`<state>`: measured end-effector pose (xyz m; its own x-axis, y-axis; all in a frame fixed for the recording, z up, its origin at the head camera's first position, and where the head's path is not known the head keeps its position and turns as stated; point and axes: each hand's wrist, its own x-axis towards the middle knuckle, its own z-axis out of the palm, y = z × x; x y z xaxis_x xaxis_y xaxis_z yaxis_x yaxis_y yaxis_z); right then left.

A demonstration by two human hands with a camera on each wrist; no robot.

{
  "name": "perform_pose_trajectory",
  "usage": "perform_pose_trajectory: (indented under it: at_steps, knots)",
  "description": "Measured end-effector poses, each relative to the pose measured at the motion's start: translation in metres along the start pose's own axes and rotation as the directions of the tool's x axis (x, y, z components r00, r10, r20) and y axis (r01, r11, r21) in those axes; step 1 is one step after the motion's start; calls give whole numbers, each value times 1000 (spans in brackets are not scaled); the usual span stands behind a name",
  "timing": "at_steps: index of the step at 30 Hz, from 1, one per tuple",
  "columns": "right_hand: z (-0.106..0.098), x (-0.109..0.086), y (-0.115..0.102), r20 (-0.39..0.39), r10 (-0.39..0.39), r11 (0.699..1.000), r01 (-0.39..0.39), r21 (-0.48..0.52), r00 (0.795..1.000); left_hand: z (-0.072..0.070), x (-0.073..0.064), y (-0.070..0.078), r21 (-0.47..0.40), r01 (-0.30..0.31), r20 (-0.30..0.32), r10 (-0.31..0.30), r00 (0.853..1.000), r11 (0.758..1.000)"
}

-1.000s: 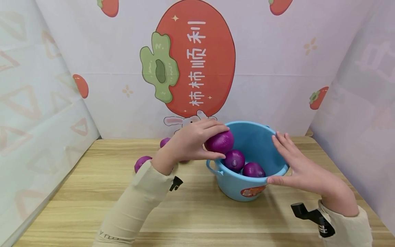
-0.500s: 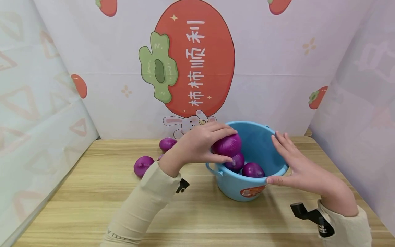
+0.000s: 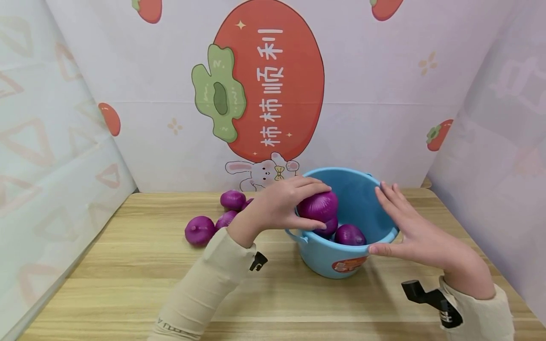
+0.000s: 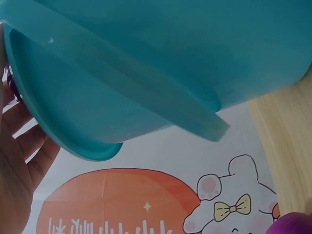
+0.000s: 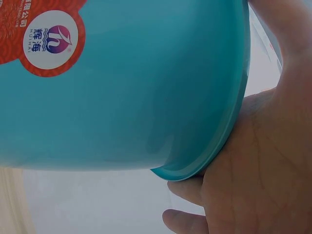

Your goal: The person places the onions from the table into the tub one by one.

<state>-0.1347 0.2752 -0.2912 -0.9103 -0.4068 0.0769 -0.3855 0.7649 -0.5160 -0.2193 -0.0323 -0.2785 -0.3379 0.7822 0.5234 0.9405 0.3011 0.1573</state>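
Observation:
A purple onion [image 3: 317, 206] is in my left hand [image 3: 282, 204], thumb on the near side and fingers over the top, inside the left rim of a light blue bucket [image 3: 317, 260]. Below it lies a second onion [image 3: 329, 229], partly covered; a third onion [image 3: 350, 235] rests beside that one. My right hand [image 3: 420, 237] has its fingers spread and fairly straight against the bucket's right rim, thumb at the front. In the left wrist view the bucket [image 4: 219, 48] hides most of the held onion. The right wrist view has my palm [image 5: 263, 161] along the rim.
Several more onions [image 3: 200, 231] lie on the wooden table [image 3: 128, 279] left of the bucket, some partly behind my left arm. A small looped handle [image 3: 296, 237] sticks out from the bucket's left side. A printed cloth [image 3: 367, 118] hangs behind the table.
My left hand has moved right and slightly down with the onion, from over the bucket's left rim to inside it. More onions on the table show now. My right hand stays in place.

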Motion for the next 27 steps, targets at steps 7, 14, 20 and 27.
perform_pose_trajectory:
  at_steps: [7, 14, 20, 27]
  knots:
    - [0, 0, 0, -3, -6, 1000, 7, 19, 1000, 6, 0, -4, -52, 18, 9, -18, 1000, 998]
    - [-1, 0, 0, -2, -6, 1000, 6, 12, 1000, 6, -1, -5, -23, 43, 47, -42, 998, 999]
    - [-1, 0, 0, 4, 6, 1000, -6, 1, 1000, 7, -3, -6, -4, 34, 45, -34, 998, 999]
    - [0, 2, 1, 4, -1, 1000, 1, -21, 1000, 7, -7, -6, 70, 24, -16, -22, 1000, 997]
